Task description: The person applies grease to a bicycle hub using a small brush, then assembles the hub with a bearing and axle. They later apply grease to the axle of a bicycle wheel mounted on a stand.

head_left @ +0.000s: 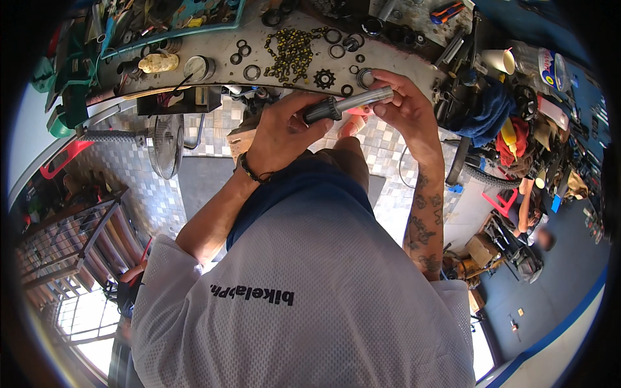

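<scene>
My left hand is wrapped round the black ribbed end of a cylindrical bike part. A plain silver tube sticks out of that end to the right. Around the tube's free tip curl the thumb and fingers of my right hand. At my right fingertips shows a silver ring; whether they grip it or it lies on the bench behind, I cannot tell. The part is held in the air just before the edge of the workbench.
A black-and-yellow chain, a small toothed cog and several loose rings lie on the bench. A round tin stands left, by a teal tray. A blue cloth lies right. A fan stands below.
</scene>
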Demonstrator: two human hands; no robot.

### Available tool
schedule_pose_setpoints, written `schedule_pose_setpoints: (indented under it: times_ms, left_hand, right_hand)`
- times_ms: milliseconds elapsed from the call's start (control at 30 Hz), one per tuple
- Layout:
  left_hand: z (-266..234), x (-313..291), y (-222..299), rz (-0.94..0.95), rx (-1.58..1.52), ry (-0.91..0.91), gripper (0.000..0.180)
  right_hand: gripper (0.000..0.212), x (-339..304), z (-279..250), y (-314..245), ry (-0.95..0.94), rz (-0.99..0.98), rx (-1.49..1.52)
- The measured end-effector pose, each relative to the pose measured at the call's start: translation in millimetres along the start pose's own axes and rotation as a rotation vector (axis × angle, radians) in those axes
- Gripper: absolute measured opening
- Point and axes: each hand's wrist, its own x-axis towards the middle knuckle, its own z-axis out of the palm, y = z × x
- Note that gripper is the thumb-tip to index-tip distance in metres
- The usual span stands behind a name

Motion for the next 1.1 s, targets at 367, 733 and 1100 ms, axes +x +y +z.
schedule_pose_setpoints:
  times_ms: [367,733,1100]
  left_hand:
    - [0.2,1.6,1.5,-0.01,-0.019,0.011,0.047]
    - [1.7,4.1,-0.6,-0.009,-0.024,-0.005,0.047]
    - [5.3,5.6,-5.5,0.016,-0.094,-0.023,0.045]
  right_hand:
    - [0.036,6.5,-0.4,14.0,0.005,-0.011,0.129]
    - [0.038,2.0,24.3,30.9,0.007,0.056,0.189]
    - [0.037,-1.7,30.0,33.7,-0.037,0.059,0.12]
